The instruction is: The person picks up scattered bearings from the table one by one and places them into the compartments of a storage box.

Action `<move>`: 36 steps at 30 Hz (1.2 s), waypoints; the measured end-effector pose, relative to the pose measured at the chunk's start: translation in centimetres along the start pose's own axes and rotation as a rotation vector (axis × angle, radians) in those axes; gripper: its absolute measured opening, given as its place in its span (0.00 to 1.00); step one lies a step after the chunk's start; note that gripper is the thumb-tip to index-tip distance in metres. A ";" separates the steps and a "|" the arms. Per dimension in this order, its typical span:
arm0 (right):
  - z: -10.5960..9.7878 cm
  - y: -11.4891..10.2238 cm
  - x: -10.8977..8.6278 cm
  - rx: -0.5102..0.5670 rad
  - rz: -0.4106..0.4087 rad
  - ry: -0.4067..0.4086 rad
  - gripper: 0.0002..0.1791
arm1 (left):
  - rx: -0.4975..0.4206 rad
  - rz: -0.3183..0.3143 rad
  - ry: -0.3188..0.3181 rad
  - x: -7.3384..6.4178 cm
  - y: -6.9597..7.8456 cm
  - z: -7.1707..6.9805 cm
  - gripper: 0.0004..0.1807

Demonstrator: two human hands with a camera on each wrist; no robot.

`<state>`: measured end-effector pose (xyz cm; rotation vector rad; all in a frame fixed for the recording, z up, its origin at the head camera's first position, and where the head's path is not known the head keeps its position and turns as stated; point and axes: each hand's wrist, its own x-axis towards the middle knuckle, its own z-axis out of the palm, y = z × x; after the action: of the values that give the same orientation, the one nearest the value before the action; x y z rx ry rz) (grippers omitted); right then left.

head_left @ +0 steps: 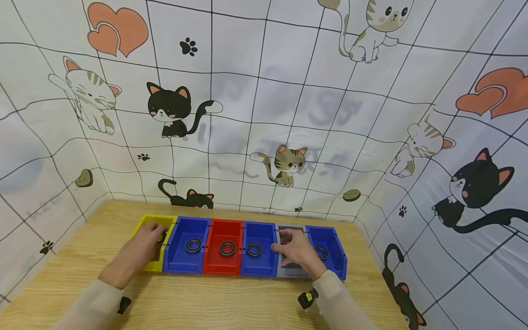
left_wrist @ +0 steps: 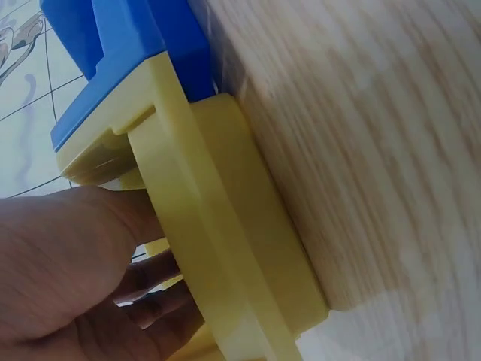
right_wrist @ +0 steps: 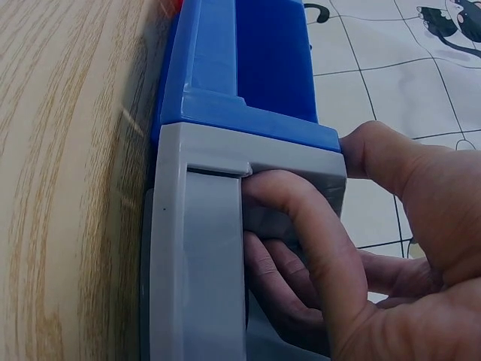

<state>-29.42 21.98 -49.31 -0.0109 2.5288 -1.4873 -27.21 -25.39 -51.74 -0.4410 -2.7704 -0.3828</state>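
In the head view, a row of joined plastic bins runs across the table. My left hand reaches into the yellow bin at the left end. A dark ring bearing shows beside its fingers; the bin wall hides the fingertips in the left wrist view, so I cannot tell whether they pinch it. My right hand dips into the grey bin, its fingers bent loosely and its thumb apart, over the edge of the neighbouring blue bin. Nothing shows between the right fingers; the bin's floor is partly hidden.
Ring bearings lie in the left blue bin, the red bin, the middle blue bin and the right-end blue bin. The wooden table extends in front. A cat-patterned curtain hangs close behind and at both sides.
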 end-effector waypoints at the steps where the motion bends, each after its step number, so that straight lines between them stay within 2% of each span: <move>1: 0.0 0.0 0.0 0.004 0.003 0.000 0.41 | 0.000 0.000 -0.008 0.1 -0.1 0.0 0.18; 11: 0.2 -0.3 0.0 0.000 0.000 -0.005 0.41 | -0.002 -0.021 -0.046 0.3 -0.3 0.2 0.14; 22: 0.3 -0.1 0.0 -0.005 0.006 -0.008 0.41 | 0.006 -0.065 -0.090 0.3 -0.2 0.1 0.17; 31: 0.2 -0.2 0.2 -0.001 0.009 -0.006 0.40 | -0.009 -0.053 -0.012 0.1 0.1 0.2 0.18; 36: 0.3 0.0 0.3 -0.014 0.012 0.009 0.40 | -0.044 -0.075 -0.012 -0.3 0.7 -0.3 0.18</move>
<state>-29.63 21.74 -49.49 0.0093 2.5416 -1.4691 -26.64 -24.95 -51.39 -0.3519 -2.8008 -0.4610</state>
